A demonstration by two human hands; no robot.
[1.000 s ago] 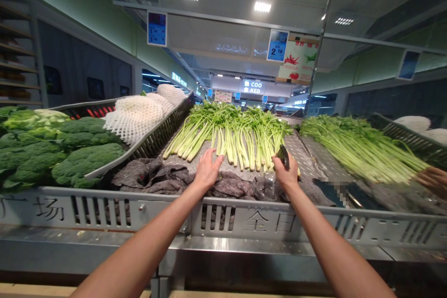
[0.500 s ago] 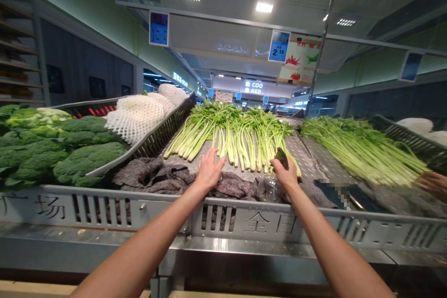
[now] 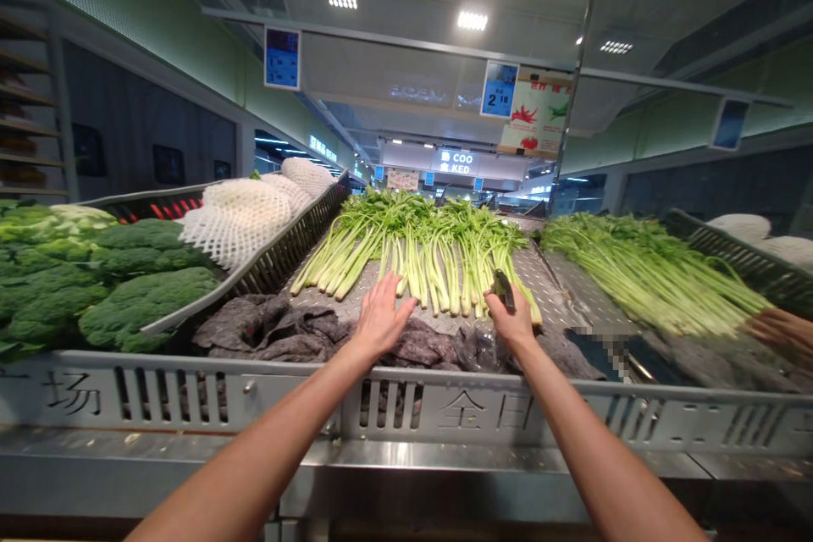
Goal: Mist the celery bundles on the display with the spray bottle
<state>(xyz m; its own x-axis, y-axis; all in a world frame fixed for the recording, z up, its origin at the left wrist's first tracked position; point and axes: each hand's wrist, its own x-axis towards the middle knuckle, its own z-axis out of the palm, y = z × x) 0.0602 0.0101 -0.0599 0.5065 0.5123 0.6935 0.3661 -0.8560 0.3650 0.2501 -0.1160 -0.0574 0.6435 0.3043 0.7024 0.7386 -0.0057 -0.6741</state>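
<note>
My left hand [image 3: 381,320] is open, its fingers stretched toward the cut ends of the celery [image 3: 445,271], close to a crumpled dark cloth [image 3: 270,330]. Fingers of my right hand [image 3: 516,323] are wrapped round a spray bottle; its black trigger head [image 3: 504,290] points up, and its clear body [image 3: 481,347] shows below the hand. The celery lies in a row on a textured metal shelf [image 3: 346,307], leafy tops away from me. Part of the spray bottle is hidden by my right hand.
A grey slotted rail [image 3: 279,398] runs along the front. Broccoli [image 3: 149,301] and net-wrapped produce [image 3: 235,216] sit left, beside a dark crate wall [image 3: 305,224]. On the right, a mirror [image 3: 641,271] reflects the celery and a hand. Price signs [image 3: 500,89] hang above.
The view has shifted slightly, so the scene sits a little further left and lower. My left hand's fingers look straighter. My right hand keeps its hold on the spray bottle.
</note>
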